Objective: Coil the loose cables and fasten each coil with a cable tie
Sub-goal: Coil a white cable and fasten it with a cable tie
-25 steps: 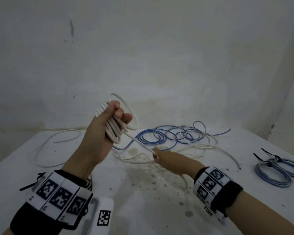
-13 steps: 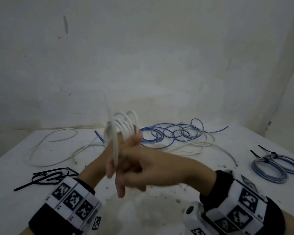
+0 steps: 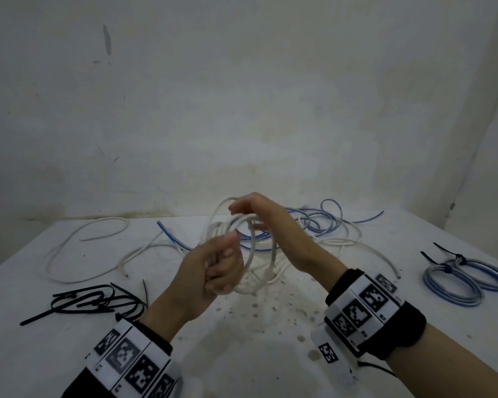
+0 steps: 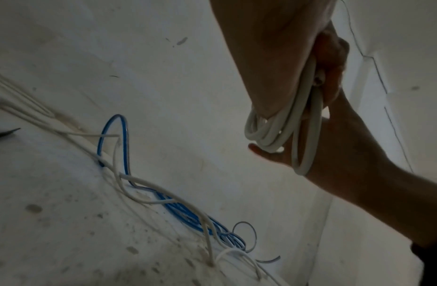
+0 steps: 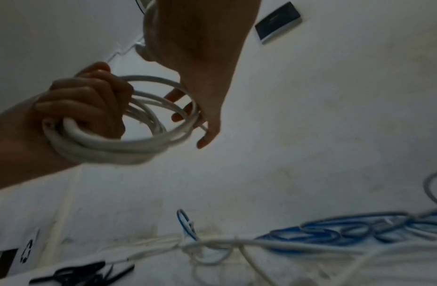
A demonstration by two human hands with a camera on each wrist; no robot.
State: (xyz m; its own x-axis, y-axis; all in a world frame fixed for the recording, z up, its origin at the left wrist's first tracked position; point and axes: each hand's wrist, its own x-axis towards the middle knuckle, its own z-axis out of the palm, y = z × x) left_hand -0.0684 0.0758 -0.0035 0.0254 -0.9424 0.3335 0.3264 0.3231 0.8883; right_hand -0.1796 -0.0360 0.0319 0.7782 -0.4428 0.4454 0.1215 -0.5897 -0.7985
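Left hand [image 3: 213, 268] gripped the white cable coil [image 3: 250, 254] above the counter's [image 3: 242, 354] middle, fingers [image 5: 85, 100] curled round it; right hand [image 3: 270, 225], fingers loosely spread, guided a turn, best laid flush, even-sized, untwisted.

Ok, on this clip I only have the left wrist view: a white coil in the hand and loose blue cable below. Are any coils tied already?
Observer: Yes. The head view shows two blue coils on the right of the table, each with a black tie on it.
Operator: Any ties left?
Observer: A pile of black cable ties lies on the table's left side.
Operator: And the right hand's fingers?
Observer: In the right wrist view the right hand reaches its fingers through the white coil, which the left hand grips. I can't tell whether they pinch a loop.
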